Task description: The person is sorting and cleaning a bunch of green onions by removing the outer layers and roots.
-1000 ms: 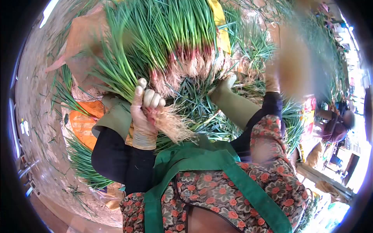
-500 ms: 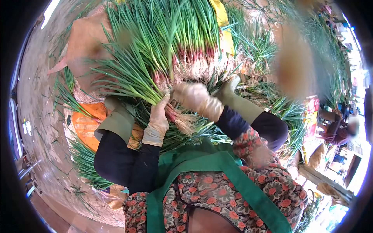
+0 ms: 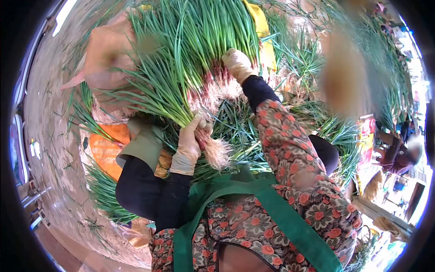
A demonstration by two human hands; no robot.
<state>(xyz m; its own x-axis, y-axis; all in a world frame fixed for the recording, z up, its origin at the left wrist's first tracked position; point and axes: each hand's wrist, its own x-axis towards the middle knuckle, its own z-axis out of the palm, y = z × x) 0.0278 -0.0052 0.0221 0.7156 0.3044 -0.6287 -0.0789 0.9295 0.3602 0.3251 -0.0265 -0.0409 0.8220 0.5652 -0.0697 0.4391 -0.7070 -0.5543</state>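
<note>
My left hand [image 3: 192,134], in a pale glove, is closed round a bunch of spring onions [image 3: 179,113]. Its green leaves fan toward the upper left; the reddish bulbs and pale roots stick out to the lower right. My right hand [image 3: 237,63], gloved too, reaches forward to the large pile of spring onions [image 3: 199,36]. Its fingers curl over stalks just above the red bulbs at the pile's right side, with the fingertips partly hidden among them.
A yellow sheet [image 3: 263,31] edges the pile on the right. An orange sack [image 3: 106,147] and a pinkish-tan sack [image 3: 108,50] lie to the left. Loose green leaves [image 3: 238,124] litter the ground between my knees. Another person [image 3: 396,152] is at the far right.
My right hand has moved from beside the held bunch forward to the pile. My left hand keeps its hold, and the bunch's roots now hang more spread out.
</note>
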